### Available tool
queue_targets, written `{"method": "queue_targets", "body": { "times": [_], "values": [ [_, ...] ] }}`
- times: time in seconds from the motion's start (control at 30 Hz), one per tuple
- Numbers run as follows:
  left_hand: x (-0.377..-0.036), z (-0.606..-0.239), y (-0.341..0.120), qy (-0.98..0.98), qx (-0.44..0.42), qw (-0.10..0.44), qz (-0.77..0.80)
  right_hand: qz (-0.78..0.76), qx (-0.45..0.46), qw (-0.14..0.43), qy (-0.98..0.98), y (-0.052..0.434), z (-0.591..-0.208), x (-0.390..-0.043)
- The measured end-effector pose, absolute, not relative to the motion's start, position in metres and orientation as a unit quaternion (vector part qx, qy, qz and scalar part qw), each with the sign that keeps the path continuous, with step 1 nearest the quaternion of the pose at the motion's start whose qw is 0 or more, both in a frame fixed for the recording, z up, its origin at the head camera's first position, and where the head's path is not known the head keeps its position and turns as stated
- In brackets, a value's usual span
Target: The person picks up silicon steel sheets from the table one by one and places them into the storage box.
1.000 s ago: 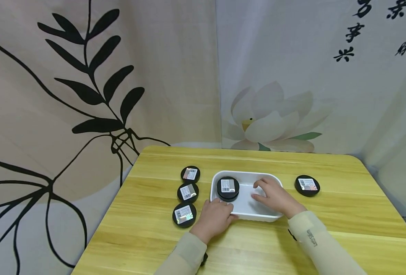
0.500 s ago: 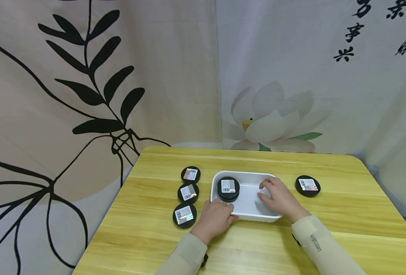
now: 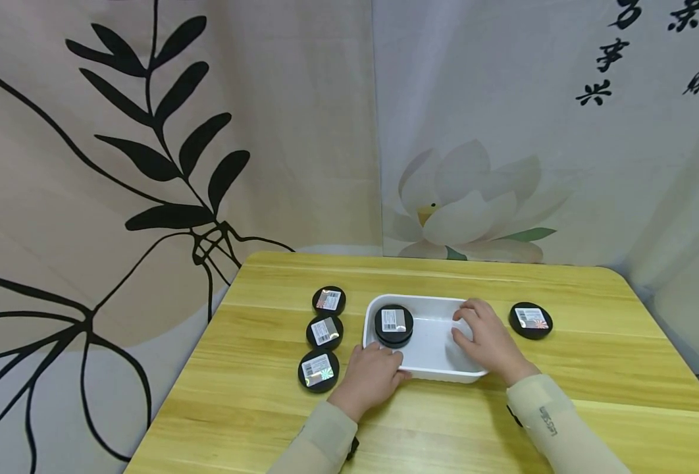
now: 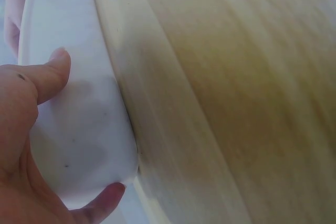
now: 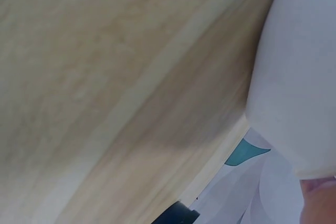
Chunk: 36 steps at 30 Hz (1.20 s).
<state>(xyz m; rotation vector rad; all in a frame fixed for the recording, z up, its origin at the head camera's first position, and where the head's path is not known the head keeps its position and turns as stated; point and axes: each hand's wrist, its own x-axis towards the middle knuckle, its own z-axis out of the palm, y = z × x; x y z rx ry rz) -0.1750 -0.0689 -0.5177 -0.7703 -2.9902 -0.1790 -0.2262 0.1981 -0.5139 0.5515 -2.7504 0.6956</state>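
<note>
A white rectangular tray (image 3: 438, 357) sits on the table, also filling the left side of the left wrist view. My left hand (image 3: 371, 375) holds its front left corner, with the thumb (image 4: 56, 72) against the outer wall. Inside the tray, at its left, black round containers (image 3: 393, 324) with a barcode label on top appear stacked. My right hand (image 3: 487, 339) is over the tray's right end, thumb and fingers bent and apart, holding nothing. A fingertip (image 5: 319, 205) shows beside the tray wall in the right wrist view; contact is unclear.
Left of the tray, three black round containers stand in a column: back (image 3: 328, 301), middle (image 3: 324, 332) and front (image 3: 318, 370). Another black container (image 3: 530, 320) stands right of the tray. A printed curtain (image 3: 302, 131) hangs behind the wooden table (image 3: 598, 368).
My right hand has moved a little to the right and back within the tray's right end. My left hand, the tray and the black containers have stayed in place.
</note>
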Motion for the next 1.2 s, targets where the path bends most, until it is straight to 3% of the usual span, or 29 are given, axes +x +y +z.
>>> {"method": "queue_targets", "body": {
  "times": [0.8, 1.2],
  "values": [
    [-0.174, -0.516, -0.069, -0.966, -0.25, 0.021, -0.06, 0.223, 0.127, 0.116, -0.959, 0.223, -0.518, -0.222],
    [-0.176, -0.519, -0.069, -0.966, -0.252, 0.025, -0.056, 0.184, 0.084, 0.161, -0.966, 0.241, -0.52, -0.222]
  ]
}}
